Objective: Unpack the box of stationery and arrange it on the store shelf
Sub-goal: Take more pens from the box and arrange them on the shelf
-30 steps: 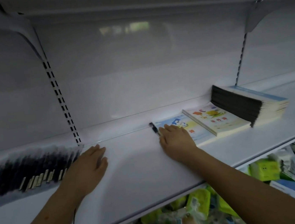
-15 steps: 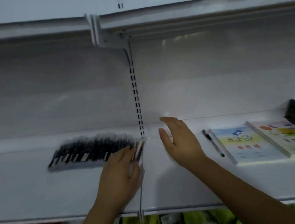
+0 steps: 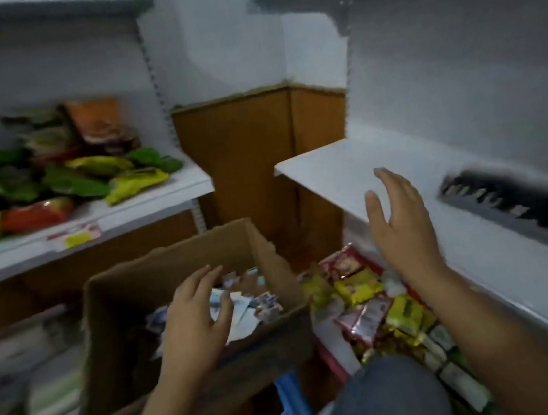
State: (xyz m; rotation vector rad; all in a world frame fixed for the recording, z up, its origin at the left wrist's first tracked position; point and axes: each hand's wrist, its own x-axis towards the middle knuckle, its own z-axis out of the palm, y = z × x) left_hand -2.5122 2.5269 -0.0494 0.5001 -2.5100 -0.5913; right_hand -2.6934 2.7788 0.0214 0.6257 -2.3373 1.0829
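Hovering over the open cardboard box [image 3: 185,287], left hand [image 3: 196,317] with fingers spread and slightly bent, holding nothing, palm facing down toward the contents. Lying jumbled in the box bottom — small stationery packs [image 3: 260,307], pale blue and white, too blurred for reading. Sitting on a blue plastic stool [image 3: 290,408], the box, its flaps standing up and its near wall in shadow.

Hanging raised in the air in front of the white store shelf [image 3: 340,168] on the right, right hand [image 3: 402,226] with fingers straight and loosely apart, thumb out, gripping nothing and touching nothing. Lying further along that shelf, well apart from the hand — a row of black pens [image 3: 521,208], smeared by motion blur.

Showing below the shelf edge, between box and right forearm, red and yellow snack packets [image 3: 361,286] heaped on a lower level. Resting on another shelf at the left, green, yellow and orange bags [image 3: 64,171]. Filling the corner between the two units, a brown wooden panel [image 3: 241,149]. Showing at bottom centre, a knee in blue denim [image 3: 385,397].
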